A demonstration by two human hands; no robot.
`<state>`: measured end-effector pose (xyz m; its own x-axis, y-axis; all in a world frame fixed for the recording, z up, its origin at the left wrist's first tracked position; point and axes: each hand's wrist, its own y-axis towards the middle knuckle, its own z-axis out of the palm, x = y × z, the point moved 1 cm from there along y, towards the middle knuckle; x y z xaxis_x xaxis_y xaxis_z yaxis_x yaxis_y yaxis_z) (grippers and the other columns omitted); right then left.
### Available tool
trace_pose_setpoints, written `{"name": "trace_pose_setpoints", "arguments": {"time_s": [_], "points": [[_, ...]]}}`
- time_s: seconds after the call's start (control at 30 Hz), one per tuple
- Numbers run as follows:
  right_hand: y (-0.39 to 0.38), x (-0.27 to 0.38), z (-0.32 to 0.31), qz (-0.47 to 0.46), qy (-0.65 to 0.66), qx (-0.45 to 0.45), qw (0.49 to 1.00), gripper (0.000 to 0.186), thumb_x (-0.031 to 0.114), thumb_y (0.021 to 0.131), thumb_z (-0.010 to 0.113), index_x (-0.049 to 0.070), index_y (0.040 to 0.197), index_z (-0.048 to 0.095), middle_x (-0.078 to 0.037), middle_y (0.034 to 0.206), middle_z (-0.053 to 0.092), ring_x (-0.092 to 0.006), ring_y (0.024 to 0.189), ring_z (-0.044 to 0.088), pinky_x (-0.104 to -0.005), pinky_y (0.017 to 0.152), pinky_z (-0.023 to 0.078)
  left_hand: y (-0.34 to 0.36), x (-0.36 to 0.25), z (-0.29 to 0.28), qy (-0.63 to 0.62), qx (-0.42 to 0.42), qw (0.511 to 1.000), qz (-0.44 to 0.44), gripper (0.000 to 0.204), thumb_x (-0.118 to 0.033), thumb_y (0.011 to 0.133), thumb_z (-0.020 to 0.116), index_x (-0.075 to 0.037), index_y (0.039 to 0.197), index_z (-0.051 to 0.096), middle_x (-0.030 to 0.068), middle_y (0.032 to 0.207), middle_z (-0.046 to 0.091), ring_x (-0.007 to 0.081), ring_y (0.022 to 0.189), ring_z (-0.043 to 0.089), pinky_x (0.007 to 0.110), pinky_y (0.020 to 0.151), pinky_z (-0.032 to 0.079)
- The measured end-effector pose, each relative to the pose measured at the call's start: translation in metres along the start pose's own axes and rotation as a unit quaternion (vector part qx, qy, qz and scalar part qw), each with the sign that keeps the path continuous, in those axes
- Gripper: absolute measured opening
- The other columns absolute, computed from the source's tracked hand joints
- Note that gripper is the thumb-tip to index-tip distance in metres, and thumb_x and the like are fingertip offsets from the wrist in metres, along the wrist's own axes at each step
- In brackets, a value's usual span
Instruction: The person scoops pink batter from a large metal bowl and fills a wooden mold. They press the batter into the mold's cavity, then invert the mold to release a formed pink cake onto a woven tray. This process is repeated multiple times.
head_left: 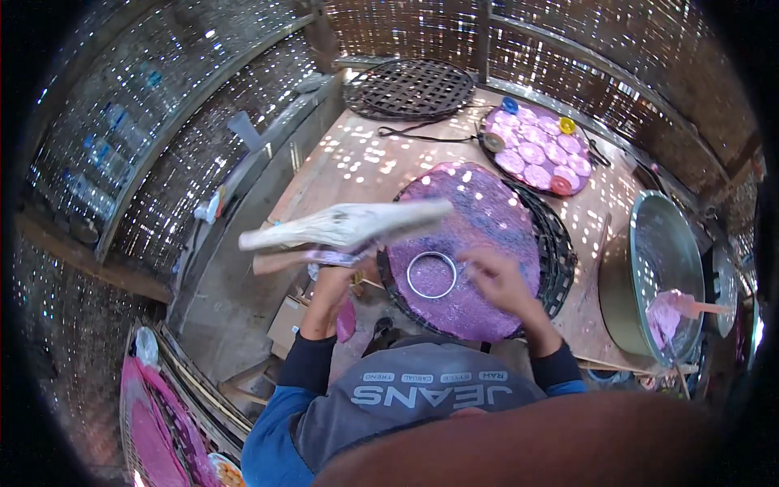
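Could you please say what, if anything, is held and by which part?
The left hand grips a pale, blurred flat object by its near edge; the right hand seems empty.

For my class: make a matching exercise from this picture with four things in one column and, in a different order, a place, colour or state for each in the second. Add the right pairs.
Column 1
1. Left hand
2. Thin ring
3. Deep tub
4. Uncovered lattice tray

Column 2
A. Lying on the round purple layer
B. Black, at the far end of the table
C. Holding a pale, flat thing, blurred
D. Green, at the table's right side

Right pairs: 1-C, 2-A, 3-D, 4-B
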<state>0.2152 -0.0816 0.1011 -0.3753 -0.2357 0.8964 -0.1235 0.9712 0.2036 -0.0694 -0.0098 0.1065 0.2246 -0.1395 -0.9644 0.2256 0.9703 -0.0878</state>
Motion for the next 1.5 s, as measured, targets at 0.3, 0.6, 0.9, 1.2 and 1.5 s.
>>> {"name": "trace_pose_setpoints", "arguments": {"time_s": [0.3,0.6,0.9,1.2,1.5], "points": [[0.051,0.052,-0.031,0.092,0.03,0.367,0.925,0.052,0.046,0.088,0.05,-0.003,0.105,0.053,-0.008,0.083,0.056,-0.0125,0.075,0.051,-0.0268,0.062,0.043,0.002,-0.034,0.058,0.16,0.159,0.958,0.179,0.056,-0.014,0.069,0.072,0.001,0.118,0.048,0.0078,0.109,0.057,0.0167,0.1,0.054,0.03,0.087,0.043],[0.038,0.049,-0.041,0.299,0.19,0.324,0.877,0.06,0.057,0.089,0.035,0.002,0.108,0.05,-0.005,0.084,0.055,-0.0111,0.067,0.052,-0.0246,0.059,0.046,0.081,-0.075,0.032,-0.409,0.265,0.865,0.117,0.044,-0.03,0.089,0.048,-0.003,0.123,0.044,0.0105,0.117,0.049,0.0281,0.111,0.049,0.042,0.095,0.04],[0.042,0.035,-0.042,0.46,0.243,0.354,0.777,0.07,0.064,0.087,0.026,0.002,0.109,0.051,-0.008,0.082,0.057,-0.0164,0.066,0.058,-0.0289,0.057,0.049,0.081,-0.028,0.05,-0.491,0.272,0.828,0.001,0.023,-0.031,0.087,0.05,-0.008,0.086,0.053,0.0044,0.081,0.048,0.0241,0.087,0.05,0.039,0.087,0.041],[0.045,0.026,-0.022,0.419,0.084,0.338,0.839,0.067,0.061,0.089,0.025,0.002,0.094,0.055,-0.007,0.072,0.056,-0.0149,0.056,0.056,-0.0279,0.048,0.045,0.076,-0.007,0.035,-0.508,0.162,0.846,-0.01,0.027,-0.028,0.086,0.047,-0.014,0.062,0.045,-0.0013,0.06,0.044,0.0174,0.063,0.047,0.031,0.068,0.042],[0.041,0.037,-0.019,0.427,0.092,0.32,0.841,0.063,0.06,0.09,0.027,0.004,0.091,0.056,-0.006,0.068,0.054,-0.014,0.05,0.052,-0.0285,0.041,0.04,0.064,-0.006,0.037,-0.505,0.065,0.861,-0.022,0.025,-0.024,0.083,0.047,-0.014,0.061,0.044,-0.001,0.055,0.041,0.0145,0.058,0.043,0.028,0.063,0.041]]}}
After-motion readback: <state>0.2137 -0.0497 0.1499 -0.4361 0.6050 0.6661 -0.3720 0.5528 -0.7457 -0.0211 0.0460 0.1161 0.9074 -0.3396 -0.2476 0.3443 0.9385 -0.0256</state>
